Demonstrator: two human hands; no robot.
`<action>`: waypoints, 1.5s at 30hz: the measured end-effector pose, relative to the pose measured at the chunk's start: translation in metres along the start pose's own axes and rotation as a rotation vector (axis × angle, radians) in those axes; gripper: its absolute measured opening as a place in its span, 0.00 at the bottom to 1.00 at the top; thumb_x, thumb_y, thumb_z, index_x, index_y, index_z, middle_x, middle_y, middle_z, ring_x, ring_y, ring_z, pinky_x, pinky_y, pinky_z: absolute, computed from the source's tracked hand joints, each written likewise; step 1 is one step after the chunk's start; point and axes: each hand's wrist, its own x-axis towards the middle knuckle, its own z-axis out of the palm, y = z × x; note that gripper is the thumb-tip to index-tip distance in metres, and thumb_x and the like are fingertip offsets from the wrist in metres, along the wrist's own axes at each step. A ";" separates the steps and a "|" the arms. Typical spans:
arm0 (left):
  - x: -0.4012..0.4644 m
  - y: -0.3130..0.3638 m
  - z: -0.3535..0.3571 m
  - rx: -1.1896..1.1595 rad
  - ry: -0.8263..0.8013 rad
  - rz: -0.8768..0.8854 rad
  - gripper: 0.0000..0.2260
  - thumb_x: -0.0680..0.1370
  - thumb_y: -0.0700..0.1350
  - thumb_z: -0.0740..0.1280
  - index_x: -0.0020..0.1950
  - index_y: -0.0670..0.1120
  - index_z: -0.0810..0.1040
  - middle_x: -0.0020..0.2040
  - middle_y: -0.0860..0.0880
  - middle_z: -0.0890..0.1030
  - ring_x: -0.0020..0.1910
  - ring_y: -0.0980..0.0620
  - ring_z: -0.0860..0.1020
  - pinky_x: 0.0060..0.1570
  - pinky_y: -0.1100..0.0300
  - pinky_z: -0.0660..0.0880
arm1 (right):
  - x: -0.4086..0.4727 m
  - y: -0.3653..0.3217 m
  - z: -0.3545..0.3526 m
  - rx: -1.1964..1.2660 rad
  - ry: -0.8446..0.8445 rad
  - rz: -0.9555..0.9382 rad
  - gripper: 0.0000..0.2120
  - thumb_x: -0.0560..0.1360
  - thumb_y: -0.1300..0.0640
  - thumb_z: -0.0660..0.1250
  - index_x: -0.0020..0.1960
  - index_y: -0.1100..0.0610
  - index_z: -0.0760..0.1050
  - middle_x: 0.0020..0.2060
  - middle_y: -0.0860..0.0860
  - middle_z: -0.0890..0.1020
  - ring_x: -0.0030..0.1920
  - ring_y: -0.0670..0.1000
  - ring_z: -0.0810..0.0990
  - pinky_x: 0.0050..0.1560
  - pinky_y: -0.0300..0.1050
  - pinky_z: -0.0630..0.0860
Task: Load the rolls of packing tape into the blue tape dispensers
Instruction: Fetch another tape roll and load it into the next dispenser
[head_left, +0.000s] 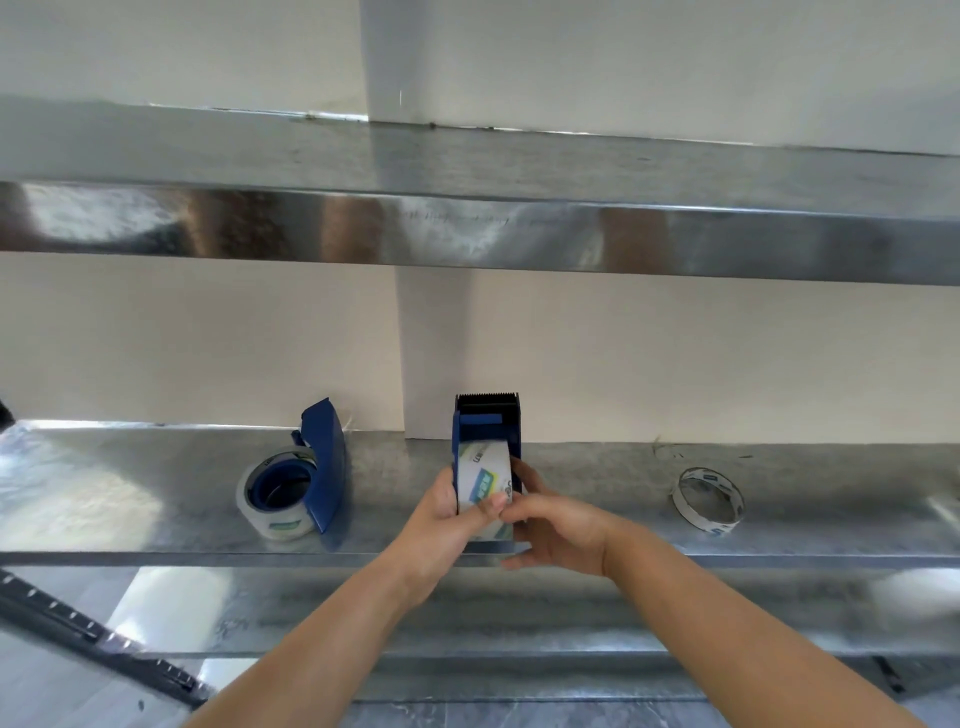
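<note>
A blue tape dispenser (488, 421) stands on the metal shelf (130, 499) at the centre, its toothed cutter pointing away from me. A roll of clear packing tape (483, 475) with a green and blue label sits inside it. My left hand (441, 519) grips the dispenser's left side with the thumb on the roll. My right hand (550, 525) holds the right side, its fingertips pinching at the roll's front. To the left, a second blue dispenser (324, 462) lies on its side with a tape roll (275, 499) in it.
An almost empty tape core (709, 499) lies on the shelf to the right. A second metal shelf (467, 228) hangs overhead. The wall closes off the back. A black toothed strip (93, 634) runs diagonally at the lower left.
</note>
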 end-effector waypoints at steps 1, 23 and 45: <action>0.000 0.002 -0.002 -0.004 -0.008 -0.002 0.16 0.76 0.41 0.67 0.63 0.47 0.69 0.55 0.47 0.82 0.53 0.56 0.81 0.48 0.66 0.77 | 0.002 -0.002 0.000 0.065 -0.011 0.005 0.26 0.69 0.51 0.65 0.67 0.46 0.65 0.58 0.56 0.75 0.54 0.55 0.76 0.54 0.54 0.75; -0.020 0.015 0.003 0.401 -0.123 0.104 0.21 0.75 0.42 0.67 0.58 0.60 0.61 0.55 0.51 0.76 0.54 0.55 0.76 0.53 0.63 0.76 | -0.001 -0.043 0.017 -0.466 0.480 -0.399 0.06 0.74 0.57 0.67 0.51 0.53 0.79 0.43 0.46 0.81 0.43 0.42 0.78 0.39 0.24 0.72; -0.054 0.031 0.008 0.458 -0.125 0.185 0.17 0.75 0.45 0.68 0.60 0.51 0.65 0.56 0.49 0.77 0.55 0.51 0.75 0.58 0.54 0.75 | -0.023 -0.070 0.010 -0.988 0.561 -0.502 0.07 0.73 0.59 0.68 0.37 0.57 0.77 0.33 0.46 0.79 0.36 0.45 0.75 0.39 0.34 0.71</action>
